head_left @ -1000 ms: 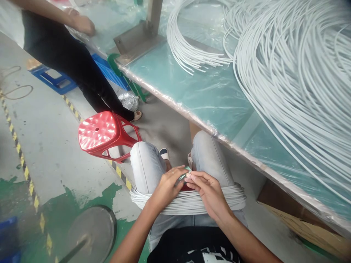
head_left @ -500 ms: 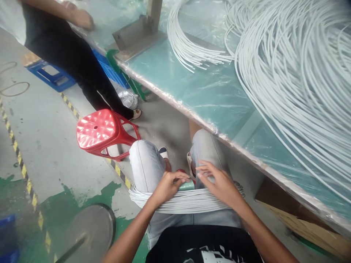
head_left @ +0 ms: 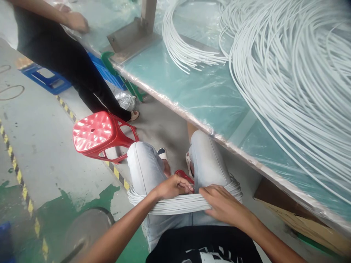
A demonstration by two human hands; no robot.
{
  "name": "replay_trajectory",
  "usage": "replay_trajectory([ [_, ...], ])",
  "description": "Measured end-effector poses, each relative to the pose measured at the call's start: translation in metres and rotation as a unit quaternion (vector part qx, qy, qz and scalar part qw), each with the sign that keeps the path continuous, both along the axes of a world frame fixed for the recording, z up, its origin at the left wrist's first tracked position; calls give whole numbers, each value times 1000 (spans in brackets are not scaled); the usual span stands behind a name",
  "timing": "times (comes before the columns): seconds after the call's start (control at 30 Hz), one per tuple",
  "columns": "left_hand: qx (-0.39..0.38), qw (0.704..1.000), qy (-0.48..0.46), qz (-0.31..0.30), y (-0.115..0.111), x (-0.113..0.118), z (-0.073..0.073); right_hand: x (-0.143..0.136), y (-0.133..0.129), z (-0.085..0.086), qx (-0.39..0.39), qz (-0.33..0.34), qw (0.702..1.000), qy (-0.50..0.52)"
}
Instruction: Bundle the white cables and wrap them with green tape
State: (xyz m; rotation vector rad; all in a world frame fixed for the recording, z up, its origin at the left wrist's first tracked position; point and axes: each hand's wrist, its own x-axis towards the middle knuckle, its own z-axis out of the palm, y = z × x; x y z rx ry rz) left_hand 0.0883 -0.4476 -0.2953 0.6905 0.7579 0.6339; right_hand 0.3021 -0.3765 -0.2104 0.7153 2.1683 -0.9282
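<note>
A coil of thin white cable (head_left: 179, 206) lies across my thighs, its strands bunched together in front of my body. My right hand (head_left: 221, 202) is closed around the right part of this bunch, thumb on the near side and fingers over the top. My left hand (head_left: 174, 186) rests against the far edge of the strands, fingers curled together in a pinch. Something small and shiny shows at its fingertips, too small to name. The two hands are a short gap apart.
A plastic-covered table (head_left: 192, 87) with a large heap of white cable (head_left: 287, 73) and a smaller coil (head_left: 175, 44) stands ahead to the right. A red stool (head_left: 94, 131) is at the left, near a standing person (head_left: 68, 62). A cardboard box (head_left: 301, 226) sits under the table.
My right hand has come down from above the coil and closed on its strands. My left hand has shifted slightly right. The green thing between the hands no longer shows.
</note>
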Motion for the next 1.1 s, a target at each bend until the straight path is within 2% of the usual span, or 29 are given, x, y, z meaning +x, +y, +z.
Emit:
replay_trajectory([
  [0.1,16,999,-15,-24,0,-1,-4,4,-2,-6,31,-11,999,9],
  [0.17,0,999,-13,-30,2,-2,-3,4,-5,-7,54,-9,999,4],
  [0.33,-65,998,23,-13,11,-5,14,-3,-6,-2,83,-19,996,-16],
  [0.47,-98,993,52,-30,15,-6,24,-5,-3,-1,105,-54,993,-14],
  [0.57,-117,991,34,-58,13,-5,22,-1,-3,-4,119,-62,991,11],
  [0.73,-152,984,16,-95,4,0,12,2,-5,-13,118,-34,992,21],
  [0.8,-132,987,38,-83,2,1,9,1,-6,-15,117,-29,993,19],
  [0.9,-61,992,95,-58,3,2,9,-1,-7,-15,115,-28,993,28],
  [0.97,-39,991,105,-67,5,2,9,-1,-6,-14,111,-33,993,38],
  [1.03,-45,988,118,-85,8,2,10,-2,-4,-13,100,-36,994,40],
  [1.1,-100,985,97,-97,12,3,9,-5,-1,-12,94,-36,994,42],
])
